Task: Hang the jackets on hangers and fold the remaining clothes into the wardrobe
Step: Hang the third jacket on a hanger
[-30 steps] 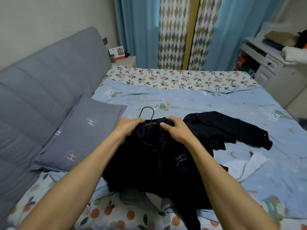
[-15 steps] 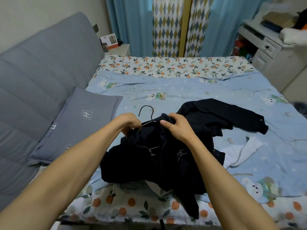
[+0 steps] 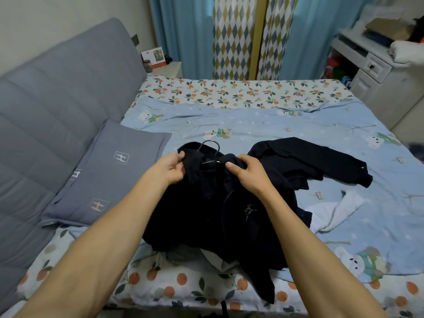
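A black zip jacket (image 3: 206,210) with a small chest logo lies on the bed in front of me. A metal hanger (image 3: 210,149) is inside it; only the hook and a bit of wire show above the collar. My left hand (image 3: 171,167) pinches the jacket's collar fabric on the left. My right hand (image 3: 249,172) grips the collar on the right, fingers curled over the cloth. A second dark garment (image 3: 309,159) sprawls to the right, and a white garment (image 3: 332,210) lies partly under the pile.
The bed (image 3: 252,120) has a blue cartoon-print sheet over an orange-fruit sheet. A grey pillow (image 3: 107,177) leans on the grey padded headboard (image 3: 52,106) at left. A white cabinet (image 3: 376,72) with piled items stands at right, blue curtains behind.
My left hand has shifted from beneath the hanger hook to the left collar edge. The collar and hood fabric is now spread wider to the left, under the hook.
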{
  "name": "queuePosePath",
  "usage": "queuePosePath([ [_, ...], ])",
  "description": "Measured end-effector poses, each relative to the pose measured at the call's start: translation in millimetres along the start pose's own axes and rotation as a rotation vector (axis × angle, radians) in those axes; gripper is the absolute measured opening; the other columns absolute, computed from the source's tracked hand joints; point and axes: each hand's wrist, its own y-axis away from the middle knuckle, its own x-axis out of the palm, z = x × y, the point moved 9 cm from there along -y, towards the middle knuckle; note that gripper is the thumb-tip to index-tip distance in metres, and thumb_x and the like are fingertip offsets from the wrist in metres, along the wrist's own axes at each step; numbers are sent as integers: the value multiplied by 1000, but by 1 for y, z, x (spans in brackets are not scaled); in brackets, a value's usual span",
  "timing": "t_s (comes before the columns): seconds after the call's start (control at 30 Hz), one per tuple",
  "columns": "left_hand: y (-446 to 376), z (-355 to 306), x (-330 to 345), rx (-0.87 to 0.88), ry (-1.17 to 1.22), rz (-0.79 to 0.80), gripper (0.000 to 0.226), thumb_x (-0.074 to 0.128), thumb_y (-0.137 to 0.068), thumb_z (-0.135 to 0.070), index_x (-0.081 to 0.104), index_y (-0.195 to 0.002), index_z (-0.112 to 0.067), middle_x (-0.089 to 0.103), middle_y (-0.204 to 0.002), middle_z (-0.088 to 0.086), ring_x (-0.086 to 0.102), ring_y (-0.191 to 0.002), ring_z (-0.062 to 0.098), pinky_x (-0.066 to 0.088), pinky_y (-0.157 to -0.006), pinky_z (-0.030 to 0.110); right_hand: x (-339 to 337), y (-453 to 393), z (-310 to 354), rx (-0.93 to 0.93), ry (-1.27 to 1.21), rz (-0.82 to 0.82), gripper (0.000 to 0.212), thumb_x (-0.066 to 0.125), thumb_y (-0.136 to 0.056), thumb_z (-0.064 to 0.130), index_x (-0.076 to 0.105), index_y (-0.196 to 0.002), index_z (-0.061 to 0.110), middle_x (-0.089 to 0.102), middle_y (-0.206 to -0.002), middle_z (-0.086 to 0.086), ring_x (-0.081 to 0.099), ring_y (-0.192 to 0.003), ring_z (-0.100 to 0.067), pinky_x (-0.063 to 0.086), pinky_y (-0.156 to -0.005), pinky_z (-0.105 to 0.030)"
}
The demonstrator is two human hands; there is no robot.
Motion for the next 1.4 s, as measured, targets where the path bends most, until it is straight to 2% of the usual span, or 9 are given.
queuePosePath([
  [0.13, 9, 12, -16, 31, -336, -133, 24, 37, -94, 14, 51, -80, 1, 57, -72, 14, 60, -53, 24, 52, -40, 24, 1, -3, -4, 23, 33, -10, 29, 69, -90, 35, 56, -77, 12, 54, -68, 7, 49, -62, -9, 39, -60, -26],
  [0.33, 16, -9, -32, 94, -815, -270, 9, 46, -81, 6, 52, -80, -1, 52, -83, 13, 52, -70, 27, 52, -68, 31, -2, -9, -10, 40, 34, -66, 31, 69, -90, 34, 56, -77, 9, 54, -68, 4, 50, -63, -12, 39, -62, -30],
  [0.43, 30, -16, -37, 64, -1170, -328, 9, 54, -87, -6, 55, -80, 0, 60, -70, 13, 61, -52, 24, 56, -53, 27, -1, -12, -5, 25, 41, -76, 31, 69, -90, 35, 57, -78, 9, 54, -68, 4, 50, -64, -13, 40, -63, -31],
  [0.63, 19, 2, -25, 30, -200, -22, 16, 42, -101, 3, 56, -100, -5, 64, -91, 12, 64, -81, 27, 55, -86, 42, 6, -13, -2, 37, 35, -47, 34, 68, -90, 36, 57, -81, 5, 55, -70, 3, 51, -65, -14, 40, -63, -30],
  [0.73, 18, 19, -25, 10, 92, 67, 22, 40, -101, -4, 57, -89, -9, 66, -74, 9, 61, -79, 23, 50, -76, 36, 3, -13, 5, 21, 22, -56, 29, 67, -92, 34, 54, -77, 12, 53, -70, 5, 48, -64, -10, 37, -60, -25],
  [0.9, 18, 31, -56, 130, -540, -244, 15, 52, -99, -8, 54, -113, -10, 62, -102, 12, 63, -65, 19, 56, -56, 34, 4, -15, 6, 14, 44, -25, 28, 66, -92, 34, 56, -79, 11, 56, -72, 4, 51, -67, -12, 40, -63, -28],
  [1.03, 36, -13, -28, 598, -1247, -263, 67, 57, -82, -21, 38, -146, -18, 42, -138, 11, 48, -124, 28, 41, -99, 32, 8, -11, 6, 9, 38, -14, 29, 64, -94, 31, 53, -77, 11, 50, -68, 4, 45, -63, -12, 37, -60, -29],
  [1.13, 39, -4, 10, 667, -1260, 58, 38, 61, -86, -29, 64, -122, -21, 65, -119, -1, 58, -114, 15, 41, -96, 21, 13, -10, 18, -18, 46, -5, 28, 63, -94, 30, 52, -75, 14, 49, -67, 6, 45, -62, -11, 36, -60, -28],
  [1.4, 41, -43, 41, 916, -1218, -93, 22, 53, -99, -24, 65, -84, -15, 67, -77, 3, 60, -81, 24, 43, -71, 35, -9, -18, 58, -76, 45, -106, 28, 53, -100, 22, 56, -81, 3, 53, -70, 1, 45, -63, -10, 35, -60, -28],
])
